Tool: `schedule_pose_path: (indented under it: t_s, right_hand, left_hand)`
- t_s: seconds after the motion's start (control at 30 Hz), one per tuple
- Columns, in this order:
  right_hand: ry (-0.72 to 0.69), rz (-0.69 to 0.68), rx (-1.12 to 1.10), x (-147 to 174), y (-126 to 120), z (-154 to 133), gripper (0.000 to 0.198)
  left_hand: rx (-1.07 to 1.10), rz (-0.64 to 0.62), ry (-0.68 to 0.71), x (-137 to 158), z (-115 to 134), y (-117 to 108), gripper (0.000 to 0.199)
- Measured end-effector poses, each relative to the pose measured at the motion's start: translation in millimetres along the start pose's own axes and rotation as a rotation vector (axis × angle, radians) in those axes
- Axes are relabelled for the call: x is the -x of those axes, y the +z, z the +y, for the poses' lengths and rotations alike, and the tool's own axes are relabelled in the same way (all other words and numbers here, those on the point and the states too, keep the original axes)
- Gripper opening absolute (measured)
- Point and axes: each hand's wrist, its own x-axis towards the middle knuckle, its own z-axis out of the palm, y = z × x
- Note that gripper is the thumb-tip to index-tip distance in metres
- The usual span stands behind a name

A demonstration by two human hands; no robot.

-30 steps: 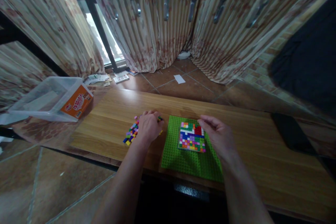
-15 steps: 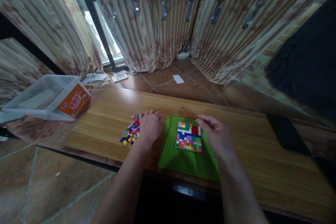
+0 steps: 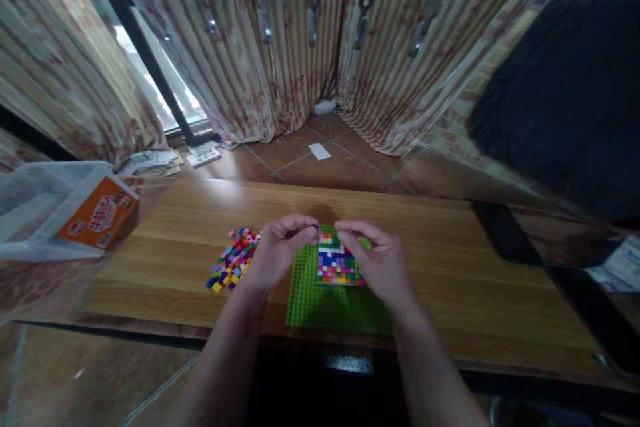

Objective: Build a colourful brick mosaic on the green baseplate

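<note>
Viewing mid-frame, I see the left hand [image 3: 277, 250] and right hand [image 3: 375, 257] with pinched grips meeting over the mosaic [image 3: 336, 265] on the baseplate [image 3: 320, 303]; contents indiscernible.

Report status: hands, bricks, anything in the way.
Left hand and right hand pinched together above the brick mosaic on the green baseplate. Loose bricks lie left. Nothing blocking.

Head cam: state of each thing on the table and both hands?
green baseplate: flat on table, partly tiled
mosaic block: seated on baseplate
loose bricks: piled left of baseplate
left hand: fingertips pinched over mosaic
right hand: fingertips over mosaic
plastic bin: lying tipped
</note>
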Motion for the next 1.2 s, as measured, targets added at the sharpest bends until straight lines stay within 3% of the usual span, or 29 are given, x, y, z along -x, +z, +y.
schedule_pose_path:
  t_s: [0.13, 0.37, 0.57, 0.73, 0.97, 1.2]
  right_hand:
    - [-0.094, -0.131, 0.047, 2, 4, -4, 0.019]
    - [-0.054, -0.188, 0.127, 2, -5, -4, 0.015]
    - [0.098, 0.017, 0.169, -2, -27, 5, 0.011]
    - [0.226, -0.011, 0.195, -2, -35, 19, 0.012]
    - [0.258, -0.046, 0.207, -3, -33, 27, 0.014]
    - [0.289, -0.043, 0.126, -3, -27, 32, 0.016]
  left_hand:
    - [0.165, -0.114, -0.101, 4, 4, 9, 0.038]
    - [0.098, -0.185, -0.126, 6, 3, 12, 0.047]
    - [-0.044, -0.053, -0.074, 0, -4, 10, 0.036]
    - [-0.21, 0.08, -0.07, -3, -8, 5, 0.025]
    - [-0.361, 0.111, -0.028, -4, -15, 6, 0.024]
    - [-0.371, 0.011, -0.016, -4, -22, 10, 0.023]
